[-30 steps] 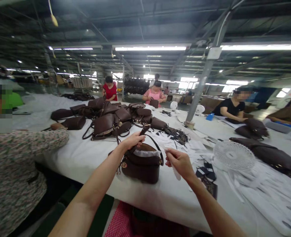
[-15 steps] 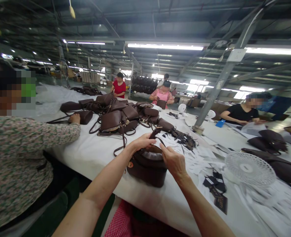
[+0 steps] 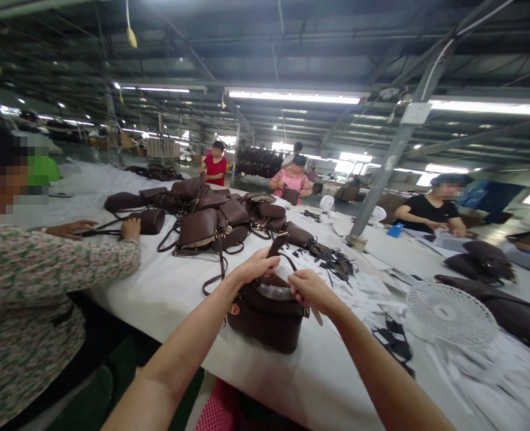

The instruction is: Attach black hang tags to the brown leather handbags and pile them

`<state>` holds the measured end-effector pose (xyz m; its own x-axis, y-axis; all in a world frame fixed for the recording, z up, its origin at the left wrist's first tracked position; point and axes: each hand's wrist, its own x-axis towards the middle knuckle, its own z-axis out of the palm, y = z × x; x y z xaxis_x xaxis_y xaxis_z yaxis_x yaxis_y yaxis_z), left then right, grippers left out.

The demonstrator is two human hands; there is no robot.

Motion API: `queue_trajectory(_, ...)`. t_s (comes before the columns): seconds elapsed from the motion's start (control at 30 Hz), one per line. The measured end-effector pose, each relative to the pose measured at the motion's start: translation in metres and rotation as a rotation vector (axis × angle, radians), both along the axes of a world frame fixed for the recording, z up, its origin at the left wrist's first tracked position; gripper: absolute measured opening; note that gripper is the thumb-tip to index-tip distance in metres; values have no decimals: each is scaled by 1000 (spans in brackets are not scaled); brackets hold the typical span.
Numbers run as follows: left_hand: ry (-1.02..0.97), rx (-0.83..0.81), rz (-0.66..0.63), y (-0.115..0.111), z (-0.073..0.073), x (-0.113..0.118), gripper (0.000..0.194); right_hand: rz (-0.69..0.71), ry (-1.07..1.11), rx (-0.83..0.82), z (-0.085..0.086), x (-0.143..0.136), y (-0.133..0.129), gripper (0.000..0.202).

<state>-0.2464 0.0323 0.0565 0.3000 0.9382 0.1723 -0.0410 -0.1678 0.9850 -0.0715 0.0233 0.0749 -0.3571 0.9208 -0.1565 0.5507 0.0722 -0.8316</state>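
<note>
A dark brown handbag (image 3: 265, 326) stands on the white-covered table in front of me, its top open and pale lining showing. My left hand (image 3: 261, 266) is closed round the bag's dark strap (image 3: 277, 242), raised over the opening. At the right side of the opening, my right hand (image 3: 310, 288) is closed with its fingertips pinched at the bag's rim; whether strap or rim is between them is hard to see. A pale pointed piece (image 3: 318, 317) shows below that hand. A round gold-coloured charm (image 3: 234, 309) hangs at the bag's left side.
Beyond lies a pile of brown handbags (image 3: 197, 227). Dark tags (image 3: 394, 335) and a white fan (image 3: 451, 314) are to the right. A co-worker's hand (image 3: 131, 228) touches a bag at left. A metal post (image 3: 381, 173) rises from the table; other people work farther back.
My right hand has shifted from lying along the bag's rim to a closed pinch there, and the pale piece now shows beneath it. The left hand keeps the strap. The co-worker's second hand has appeared.
</note>
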Motion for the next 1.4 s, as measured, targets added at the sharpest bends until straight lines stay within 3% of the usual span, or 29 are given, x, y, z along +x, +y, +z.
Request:
queue_trajectory(0.17, 220, 151, -17, -6, 5, 1, 7, -55, 449, -89, -4, -18, 15, 8)
queue_trajectory(0.23, 353, 261, 24, -5, 8, 1, 6, -47, 573, -111, -8, -20, 17, 12)
queue_trajectory(0.4, 662, 472, 148, 0, 15, 6, 12, 24, 658, -189, -8, -15, 13, 23)
queue_trajectory(0.53, 793, 452, 267, 2, 11, 17, 16, -166, 684, -128, -5, -25, 14, 31)
queue_trajectory(0.6, 751, 422, 298, 3, 8, 19, 15, -274, 700, -67, -7, -32, 18, 32)
queue_trajectory(0.7, 491, 278, 226, 4, 4, 13, 6, -312, 760, -43, -9, -39, 24, 33)
queue_trajectory(0.83, 87, -2, 115, -2, 5, -4, 41, -308, 861, -70, -6, -43, 25, 36)
queue_trajectory(0.9, -25, -42, 78, -6, 7, -8, 53, -301, 902, -86, -4, -45, 24, 36)
queue_trajectory(1.0, -153, -13, 16, -10, 7, -5, 40, -264, 906, -90, -2, -50, 23, 35)
queue_trajectory(1.1, -238, 23, 112, -7, 2, 5, 36, -247, 873, -74, -3, -54, 24, 36)
queue_trajectory(1.23, -260, -1, 380, 4, -3, 17, 31, -204, 780, -95, -3, -52, 21, 35)
queue_trajectory(1.3, -219, 23, 478, 9, -5, 19, 28, -121, 638, -53, -4, -44, 16, 33)
queue_trajectory(1.4, -101, 116, 498, 11, -7, 21, 25, -43, 380, 93, -6, -29, 5, 21)
